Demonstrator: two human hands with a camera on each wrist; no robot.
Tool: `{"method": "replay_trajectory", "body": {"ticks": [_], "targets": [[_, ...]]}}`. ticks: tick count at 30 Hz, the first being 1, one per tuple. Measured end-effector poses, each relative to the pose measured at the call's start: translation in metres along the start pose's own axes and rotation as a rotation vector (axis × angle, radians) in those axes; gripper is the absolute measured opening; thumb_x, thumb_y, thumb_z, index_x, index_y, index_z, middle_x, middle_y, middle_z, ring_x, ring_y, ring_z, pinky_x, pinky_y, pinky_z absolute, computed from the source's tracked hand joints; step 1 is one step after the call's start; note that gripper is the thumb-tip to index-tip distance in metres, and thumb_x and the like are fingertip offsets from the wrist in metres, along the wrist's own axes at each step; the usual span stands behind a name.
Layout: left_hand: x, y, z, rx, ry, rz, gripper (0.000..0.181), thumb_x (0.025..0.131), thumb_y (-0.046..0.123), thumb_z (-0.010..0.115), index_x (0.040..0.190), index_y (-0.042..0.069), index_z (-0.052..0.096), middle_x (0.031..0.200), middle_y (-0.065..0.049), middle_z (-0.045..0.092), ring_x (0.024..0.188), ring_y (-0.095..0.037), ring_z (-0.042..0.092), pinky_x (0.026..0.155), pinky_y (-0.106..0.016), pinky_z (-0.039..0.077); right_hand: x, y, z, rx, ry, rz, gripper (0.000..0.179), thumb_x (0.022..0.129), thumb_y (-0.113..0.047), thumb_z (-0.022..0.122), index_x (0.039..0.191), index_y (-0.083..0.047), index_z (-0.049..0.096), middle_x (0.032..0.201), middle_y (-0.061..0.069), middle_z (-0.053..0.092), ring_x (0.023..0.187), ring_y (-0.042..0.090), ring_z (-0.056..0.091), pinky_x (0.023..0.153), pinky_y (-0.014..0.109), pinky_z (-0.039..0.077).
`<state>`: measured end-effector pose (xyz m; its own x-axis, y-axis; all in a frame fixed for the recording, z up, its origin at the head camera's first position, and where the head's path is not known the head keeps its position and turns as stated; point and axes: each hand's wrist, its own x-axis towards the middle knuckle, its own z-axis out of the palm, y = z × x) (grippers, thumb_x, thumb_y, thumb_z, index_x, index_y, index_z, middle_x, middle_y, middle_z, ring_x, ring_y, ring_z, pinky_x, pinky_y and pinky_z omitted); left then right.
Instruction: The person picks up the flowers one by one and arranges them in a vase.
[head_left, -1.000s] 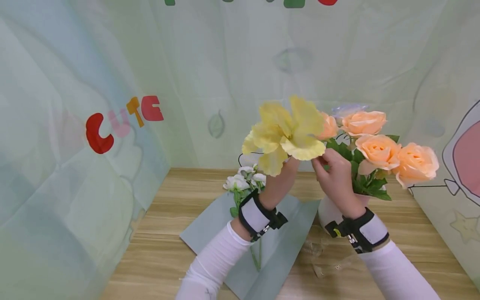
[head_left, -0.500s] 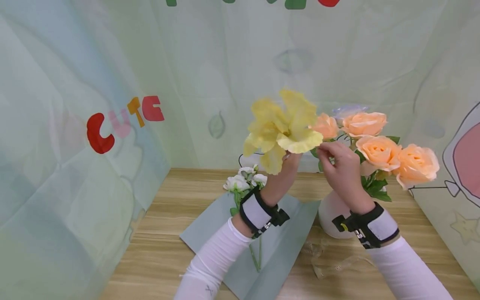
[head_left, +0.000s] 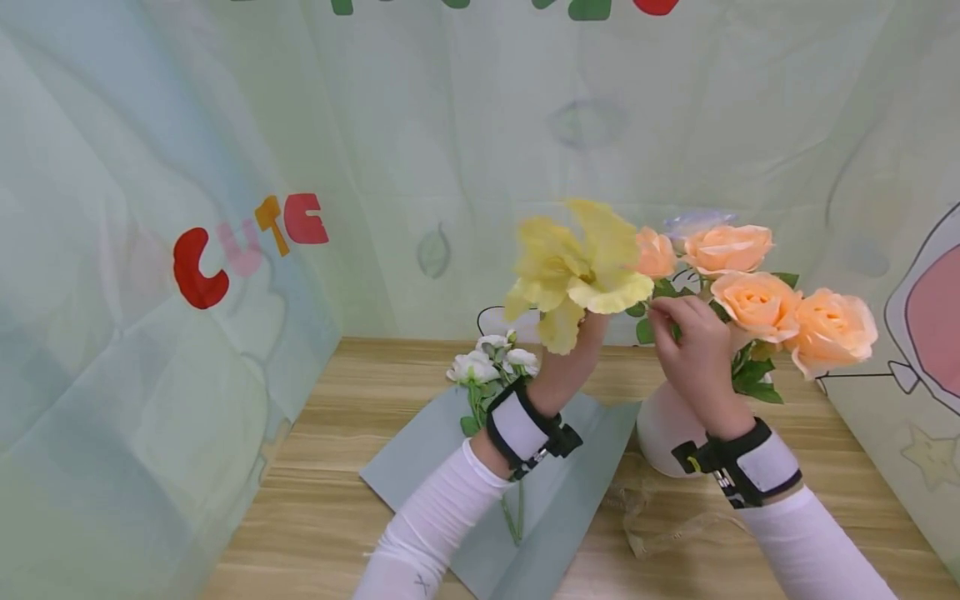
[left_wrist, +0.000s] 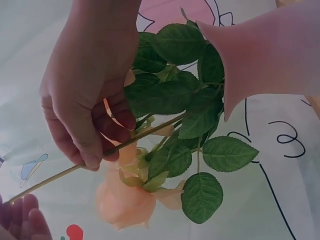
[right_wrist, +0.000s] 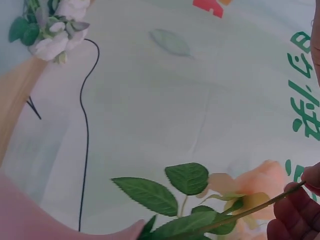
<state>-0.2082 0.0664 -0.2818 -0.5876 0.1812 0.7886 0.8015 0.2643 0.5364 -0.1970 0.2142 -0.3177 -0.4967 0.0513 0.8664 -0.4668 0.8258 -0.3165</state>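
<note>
A large yellow flower (head_left: 581, 275) is held up by my left hand (head_left: 573, 358), whose fingers are mostly hidden beneath the petals. My right hand (head_left: 693, 350) pinches a thin stem (left_wrist: 150, 132) between thumb and fingers, just right of the yellow bloom. In the left wrist view, that stem slants from the leaves at the vase mouth, past my right hand, to my left fingertips (left_wrist: 32, 220). Peach roses (head_left: 757, 304) with green leaves stand in the pale pink vase (head_left: 663, 433), partly behind my right forearm.
White flowers (head_left: 472, 367) lie on grey-blue wrapping paper (head_left: 427, 450) under my left arm. A crumpled clear strip (head_left: 637, 533) lies on the wooden table (head_left: 300, 508) before the vase. A lilac bloom (head_left: 697, 220) shows behind the roses. Printed cloth (head_left: 390, 150) hangs behind.
The yellow flower rises slightly, then drops and shifts right with my left hand. My right hand moves a little right, still pinching. Roses and vase stay put.
</note>
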Motion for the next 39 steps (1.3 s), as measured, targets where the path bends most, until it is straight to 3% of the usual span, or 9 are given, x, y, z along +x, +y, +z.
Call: {"method": "replay_trajectory", "body": {"ticks": [3, 10, 14, 18, 21, 23, 25, 30, 39], "targets": [[-0.001, 0.024, -0.010, -0.192, 0.037, -0.040, 0.014, 0.083, -0.004, 0.051, 0.095, -0.010, 0.046, 0.080, -0.020, 0.050, 0.076, -0.026, 0.051, 0.067, -0.026, 0.046, -0.006, 0.004, 0.000, -0.032, -0.017, 0.019, 0.008, 0.079, 0.000, 0.059, 0.083, 0.003, 0.065, 0.073, 0.015, 0.060, 0.065, 0.023, 0.055, 0.058, 0.026, 0.038], [-0.005, -0.015, 0.018, -0.212, 0.043, 0.012, 0.020, 0.085, 0.004, 0.053, 0.102, -0.002, 0.046, 0.086, -0.013, 0.055, 0.077, -0.018, 0.055, 0.069, -0.017, 0.045, -0.017, 0.013, 0.003, -0.052, -0.051, 0.052, 0.009, 0.078, -0.001, 0.061, 0.085, 0.004, 0.065, 0.074, 0.016, 0.061, 0.063, 0.024, 0.056, 0.055, 0.034, 0.042], [-0.004, -0.017, 0.023, -0.303, 0.039, -0.026, 0.028, 0.083, 0.003, 0.056, 0.108, -0.003, 0.044, 0.096, -0.016, 0.055, 0.087, -0.020, 0.055, 0.076, -0.016, 0.044, -0.022, 0.017, 0.004, -0.059, -0.065, 0.067, 0.011, 0.078, -0.002, 0.062, 0.086, 0.004, 0.065, 0.074, 0.017, 0.062, 0.062, 0.026, 0.058, 0.053, 0.037, 0.044], [-0.010, -0.025, 0.032, -0.222, 0.017, -0.126, 0.021, 0.085, 0.008, 0.055, 0.102, -0.003, 0.049, 0.095, -0.015, 0.057, 0.089, -0.021, 0.056, 0.078, -0.022, 0.046, -0.026, 0.021, 0.004, -0.078, -0.088, 0.096, 0.011, 0.078, -0.004, 0.062, 0.086, 0.003, 0.065, 0.075, 0.017, 0.064, 0.064, 0.027, 0.059, 0.053, 0.038, 0.044], [-0.027, -0.064, 0.057, 0.076, -0.057, -0.149, 0.030, 0.094, 0.033, 0.035, 0.088, 0.008, 0.052, 0.078, -0.001, 0.055, 0.073, -0.009, 0.054, 0.065, -0.017, 0.044, -0.029, 0.023, 0.004, -0.089, -0.107, 0.121, 0.011, 0.078, -0.004, 0.062, 0.086, 0.002, 0.065, 0.074, 0.016, 0.064, 0.063, 0.026, 0.059, 0.054, 0.039, 0.042], [-0.030, -0.068, 0.060, 0.179, -0.121, -0.144, 0.033, 0.095, 0.035, 0.030, 0.090, 0.010, 0.052, 0.080, 0.001, 0.054, 0.075, -0.007, 0.053, 0.067, -0.015, 0.043, -0.031, 0.024, 0.003, -0.098, -0.118, 0.135, 0.012, 0.078, -0.005, 0.061, 0.087, 0.001, 0.065, 0.073, 0.015, 0.064, 0.063, 0.026, 0.059, 0.054, 0.040, 0.042], [-0.029, -0.067, 0.061, 0.144, -0.115, -0.129, 0.030, 0.095, 0.031, 0.033, 0.088, 0.008, 0.051, 0.078, -0.001, 0.054, 0.074, -0.009, 0.054, 0.064, -0.013, 0.042, -0.033, 0.026, 0.003, -0.112, -0.124, 0.141, 0.011, 0.078, -0.006, 0.061, 0.087, 0.001, 0.065, 0.072, 0.014, 0.063, 0.062, 0.026, 0.059, 0.054, 0.040, 0.041], [-0.019, -0.031, 0.042, -0.034, -0.087, -0.147, 0.010, 0.087, 0.008, 0.051, 0.094, 0.000, 0.052, 0.078, -0.010, 0.056, 0.073, -0.017, 0.055, 0.062, -0.013, 0.041, -0.037, 0.029, 0.003, -0.166, -0.149, 0.154, 0.008, 0.080, -0.008, 0.059, 0.080, -0.001, 0.063, 0.066, 0.012, 0.060, 0.056, 0.025, 0.054, 0.049, 0.037, 0.036], [-0.017, -0.031, 0.052, 0.171, -0.125, -0.037, 0.012, 0.086, 0.010, 0.052, 0.097, 0.004, 0.053, 0.081, -0.005, 0.056, 0.077, -0.012, 0.055, 0.063, -0.011, 0.039, -0.045, 0.037, 0.003, -0.215, -0.138, 0.172, 0.012, 0.080, -0.010, 0.057, 0.071, -0.002, 0.059, 0.059, 0.012, 0.056, 0.049, 0.026, 0.050, 0.045, 0.038, 0.032]]}}
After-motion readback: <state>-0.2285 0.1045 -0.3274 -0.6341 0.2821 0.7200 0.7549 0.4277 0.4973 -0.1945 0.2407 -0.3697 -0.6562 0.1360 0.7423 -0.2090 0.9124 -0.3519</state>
